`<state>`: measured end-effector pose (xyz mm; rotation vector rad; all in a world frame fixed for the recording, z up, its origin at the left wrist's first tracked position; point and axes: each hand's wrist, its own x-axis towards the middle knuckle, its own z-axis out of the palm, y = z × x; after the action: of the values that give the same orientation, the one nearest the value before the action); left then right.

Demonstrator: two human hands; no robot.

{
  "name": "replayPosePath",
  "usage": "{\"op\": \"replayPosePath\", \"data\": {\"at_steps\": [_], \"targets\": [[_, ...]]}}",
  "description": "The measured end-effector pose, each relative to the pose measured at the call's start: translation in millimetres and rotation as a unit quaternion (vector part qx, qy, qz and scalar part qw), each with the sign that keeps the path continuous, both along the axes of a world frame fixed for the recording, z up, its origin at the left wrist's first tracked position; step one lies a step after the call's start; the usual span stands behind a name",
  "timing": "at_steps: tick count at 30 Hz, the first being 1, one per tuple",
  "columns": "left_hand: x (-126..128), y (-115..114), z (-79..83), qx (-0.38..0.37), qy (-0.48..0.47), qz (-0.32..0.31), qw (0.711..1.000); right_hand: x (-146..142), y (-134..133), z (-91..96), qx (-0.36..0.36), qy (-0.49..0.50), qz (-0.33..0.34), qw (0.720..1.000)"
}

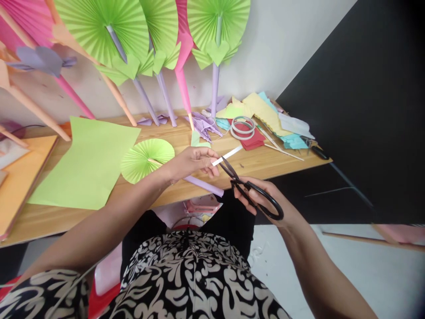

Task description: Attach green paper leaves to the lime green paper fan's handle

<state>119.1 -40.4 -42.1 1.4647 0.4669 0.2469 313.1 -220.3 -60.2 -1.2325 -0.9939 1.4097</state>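
Cutting a white strip just over the bench edge

Near the green paper fan, the left hand pinches the white strip in its grip. The scissors meet the strip, with the right hand closed through their loops. I judge the cut needs the strip kept taut.

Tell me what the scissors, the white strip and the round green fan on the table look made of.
The scissors: dark metal blades, glossy black handles, coated metal or plastic perhaps. The white strip: thin, flat, matte, likely paper. The round green fan: matte paper, sharply pleated.
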Motion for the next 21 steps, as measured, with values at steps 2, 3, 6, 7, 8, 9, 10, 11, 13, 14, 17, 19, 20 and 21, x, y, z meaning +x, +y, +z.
{"op": "replayPosePath", "data": {"at_steps": [2, 3, 6, 7, 8, 9, 10, 11, 13, 14, 17, 19, 20, 21], "targets": [[0, -1, 1.3, 0.004, -0.001, 0.002, 1.000, -1, 0, -1.2, 0.002, -0.003, 0.002, 1.000], [-1, -1, 2.1, 0.008, -0.001, 0.003, 1.000, -2, 1, -1.7, 0.003, -0.006, 0.002, 1.000], [-2, -1, 3.4, 0.011, 0.000, -0.002, 1.000, -5, 2, -2.1, 0.003, -0.018, -0.012, 1.000], [-2, -1, 3.2, 0.006, -0.001, -0.004, 1.000, -6, 2, -2.0, 0.002, -0.022, -0.017, 1.000], [-3, -1, 2.5, -0.002, -0.003, -0.003, 1.000, -7, 3, -1.7, 0.000, -0.025, -0.021, 0.999], [-3, -1, 1.5, -0.012, -0.006, -0.003, 1.000, -8, 3, -1.5, -0.003, -0.027, -0.024, 0.999], [-3, 0, 0.2, -0.022, -0.009, -0.001, 1.000, -9, 4, -1.4, -0.005, -0.028, -0.026, 0.999], [-4, 0, -1.2, -0.031, -0.012, 0.002, 0.999, -10, 5, -1.5, -0.007, -0.028, -0.027, 0.999], [-4, 1, -3.7, -0.042, -0.016, 0.007, 0.999, -12, 6, -2.1, -0.011, -0.026, -0.032, 0.999], [-4, 1, -4.5, -0.045, -0.015, 0.007, 0.999, -12, 6, -2.4, -0.011, -0.024, -0.036, 0.999], [-4, 0, -5.1, -0.048, -0.011, 0.007, 0.999, -15, 8, -3.1, -0.009, -0.024, -0.046, 0.999], [-3, -2, -4.6, -0.043, -0.012, 0.008, 0.999, -16, 9, -3.0, -0.006, -0.030, -0.047, 0.998], [-2, -2, -4.5, -0.040, -0.014, 0.010, 0.999, -16, 9, -2.9, -0.007, -0.034, -0.046, 0.998], [-2, -3, -4.5, -0.037, -0.016, 0.012, 0.999, -16, 9, -2.8, -0.007, -0.036, -0.047, 0.998]]}}
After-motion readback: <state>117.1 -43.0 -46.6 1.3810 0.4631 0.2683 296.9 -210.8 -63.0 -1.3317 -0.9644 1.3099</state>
